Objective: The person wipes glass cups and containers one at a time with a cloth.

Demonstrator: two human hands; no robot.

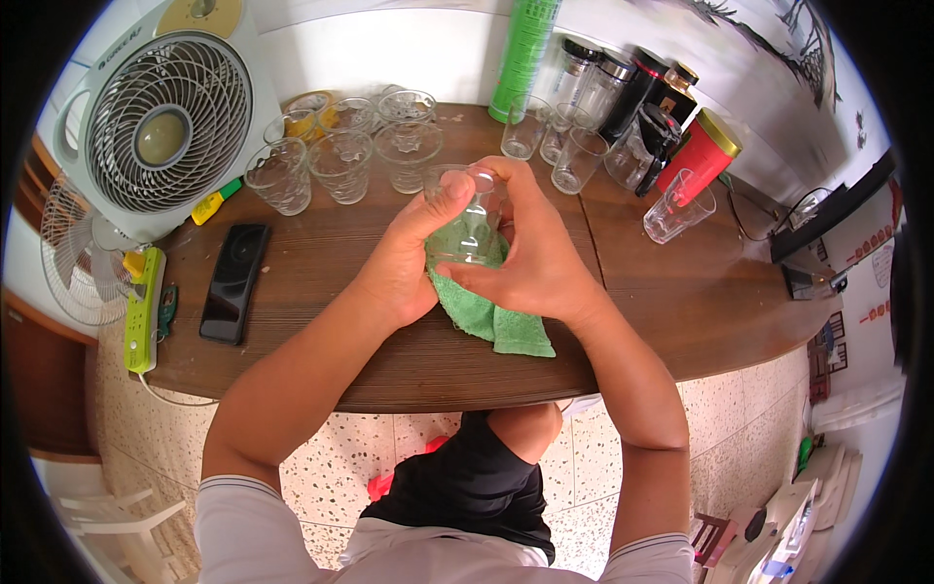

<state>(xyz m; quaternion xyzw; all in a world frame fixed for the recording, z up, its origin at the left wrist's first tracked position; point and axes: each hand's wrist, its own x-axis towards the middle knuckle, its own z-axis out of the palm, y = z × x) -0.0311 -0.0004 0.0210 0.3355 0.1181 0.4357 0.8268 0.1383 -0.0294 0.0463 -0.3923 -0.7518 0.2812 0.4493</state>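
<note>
Between my two hands is a clear drinking glass [467, 237], held above the wooden table. My left hand [416, 255] grips its left side, the thumb up by the rim. Curled around the right side is my right hand [543, 252], its thumb near the lower end of the glass. A green terry cloth [503, 325] hangs below the glass and drapes onto the tabletop; its upper part shows green through the glass. How the cloth is pinched behind the glass is hidden by my fingers.
Several clear glasses [340, 171] stand back left, others [579, 160] back right beside bottles, and a lone tumbler [678, 212] at right. A box fan [164, 131], black smartphone [233, 285] and green power strip [144, 314] occupy the left. A red canister [700, 157] is back right.
</note>
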